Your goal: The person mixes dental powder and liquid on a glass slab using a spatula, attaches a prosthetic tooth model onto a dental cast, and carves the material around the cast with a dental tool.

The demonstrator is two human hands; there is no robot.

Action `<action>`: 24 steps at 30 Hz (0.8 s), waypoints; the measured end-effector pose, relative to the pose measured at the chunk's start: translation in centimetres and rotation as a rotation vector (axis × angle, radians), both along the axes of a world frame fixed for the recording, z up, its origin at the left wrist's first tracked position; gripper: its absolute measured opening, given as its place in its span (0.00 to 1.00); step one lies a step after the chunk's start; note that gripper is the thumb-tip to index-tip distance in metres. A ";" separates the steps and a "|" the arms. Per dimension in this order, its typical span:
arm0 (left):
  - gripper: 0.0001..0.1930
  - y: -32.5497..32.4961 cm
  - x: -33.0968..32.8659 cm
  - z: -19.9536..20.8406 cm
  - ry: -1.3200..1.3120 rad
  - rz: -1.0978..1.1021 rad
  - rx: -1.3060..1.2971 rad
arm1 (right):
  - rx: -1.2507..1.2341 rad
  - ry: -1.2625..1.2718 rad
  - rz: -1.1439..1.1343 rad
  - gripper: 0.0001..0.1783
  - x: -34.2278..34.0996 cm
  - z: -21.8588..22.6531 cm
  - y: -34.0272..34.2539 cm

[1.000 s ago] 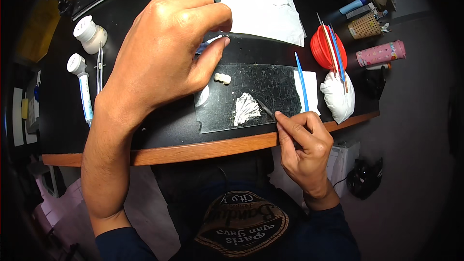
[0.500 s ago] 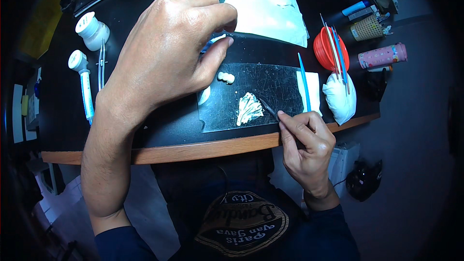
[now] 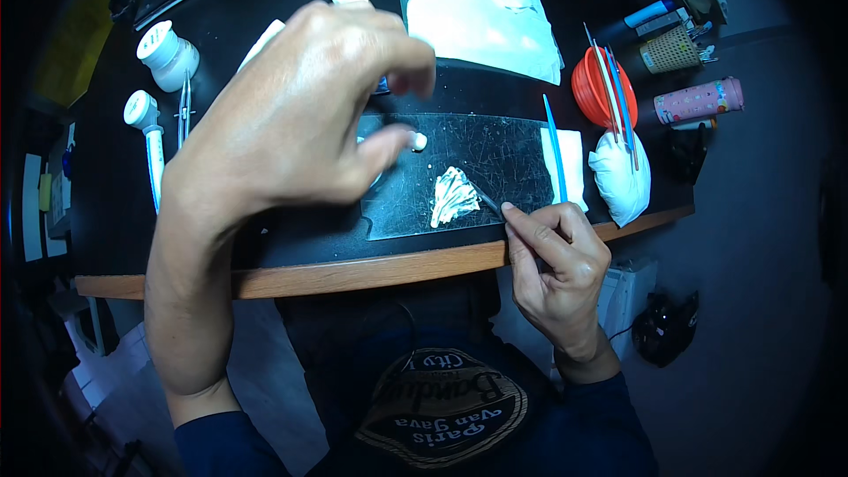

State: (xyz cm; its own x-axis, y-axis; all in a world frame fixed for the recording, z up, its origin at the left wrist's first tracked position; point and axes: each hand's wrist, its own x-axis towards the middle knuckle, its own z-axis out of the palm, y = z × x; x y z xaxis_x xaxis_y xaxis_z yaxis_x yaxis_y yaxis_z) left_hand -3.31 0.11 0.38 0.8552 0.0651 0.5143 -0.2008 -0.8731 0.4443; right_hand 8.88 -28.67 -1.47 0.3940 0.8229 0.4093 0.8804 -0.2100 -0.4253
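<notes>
My left hand (image 3: 291, 110) hangs over the left part of a scratched clear board (image 3: 503, 146), blurred by motion. Its thumb and index finger are apart with nothing between them. By the thumb tip shows a small white lump (image 3: 419, 141), partly covered. In my right hand (image 3: 565, 269), a thin dark pointed tool (image 3: 491, 202) is pinched between thumb and fingers. The tool's tip meets or nearly touches the right side of a ridged, fan-shaped cream-white piece (image 3: 454, 198) lying on the board.
A blue pointed stick (image 3: 556, 150) lies on white paper at the board's right. Beyond are a white bundle (image 3: 623, 181), a red bowl (image 3: 604, 93) with sticks across it, and a pink cylinder (image 3: 700, 102). White jars (image 3: 168, 57), a syringe-like tube (image 3: 152, 146) and tweezers (image 3: 185, 110) stand left.
My left hand has come slightly down and nearer, its thumb and index finger spreading wider; its thumb now overlaps the white lump. My right hand has barely shifted.
</notes>
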 end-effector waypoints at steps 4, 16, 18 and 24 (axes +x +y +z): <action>0.35 -1.0 -1.0 1.1 0.282 -0.068 0.020 | 0.008 -0.009 -0.006 0.18 0.1 0.0 -0.1; 0.36 -1.2 -0.3 0.2 0.385 -0.049 0.048 | 0.016 0.003 0.017 0.19 -0.2 -0.2 0.2; 0.36 -1.3 -0.3 0.2 0.384 -0.027 0.049 | 0.018 -0.002 0.024 0.19 -0.2 -0.1 0.2; 0.37 -1.3 -0.4 0.3 0.391 -0.026 0.038 | 0.018 0.012 0.039 0.19 -0.4 -0.3 0.3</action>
